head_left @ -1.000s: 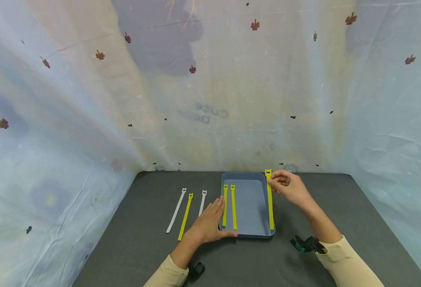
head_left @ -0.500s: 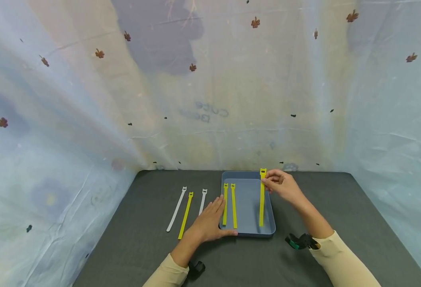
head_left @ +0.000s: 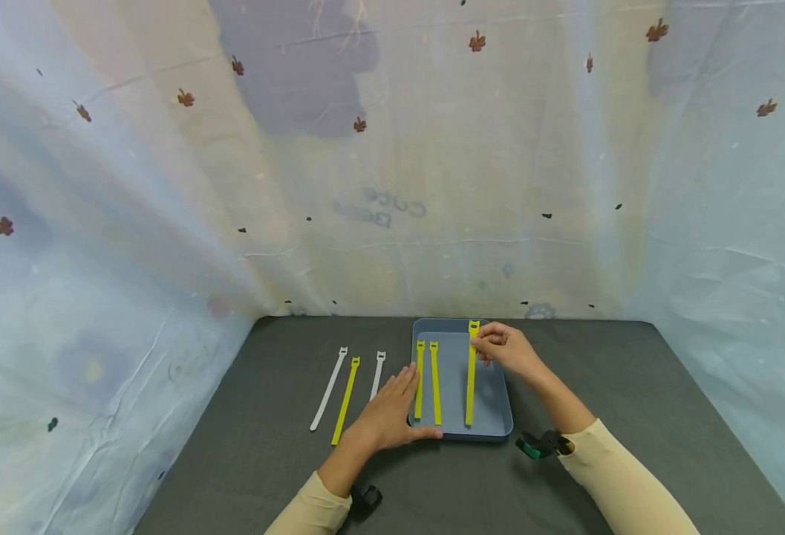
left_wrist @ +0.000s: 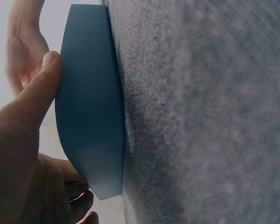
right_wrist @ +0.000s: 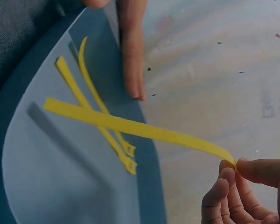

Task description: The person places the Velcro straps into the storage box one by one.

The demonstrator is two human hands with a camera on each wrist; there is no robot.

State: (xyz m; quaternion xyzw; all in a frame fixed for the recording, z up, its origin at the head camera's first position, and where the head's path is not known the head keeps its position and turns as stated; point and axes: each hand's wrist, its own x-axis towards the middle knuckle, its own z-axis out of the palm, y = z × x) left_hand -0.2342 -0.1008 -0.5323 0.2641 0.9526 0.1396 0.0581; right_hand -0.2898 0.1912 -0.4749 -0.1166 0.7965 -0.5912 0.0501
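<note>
My right hand (head_left: 511, 351) pinches a yellow hook-and-loop cable tie (head_left: 470, 383) near its slotted head, between thumb and fingertips. The tie hangs over the blue-grey tray (head_left: 455, 394); in the right wrist view its shadow falls on the tray floor, apart from the strip. Two more yellow cable ties, one at the left wall (head_left: 419, 383) and one beside it (head_left: 436, 386), lie inside. My left hand (head_left: 387, 416) rests at the tray's near left corner, fingers straight along the left side. In the left wrist view its thumb (left_wrist: 44, 77) touches the near rim.
Left of the tray, on the dark grey tabletop (head_left: 252, 461), lie a white cable tie (head_left: 328, 390), a yellow one (head_left: 346, 401) and another white one (head_left: 378, 371) partly hidden by the left hand. A patterned curtain (head_left: 392, 186) stands behind and at both sides.
My right hand has moved left with the yellow cable tie, from the tray's right rim to over its middle. The left hand stays at the tray's corner.
</note>
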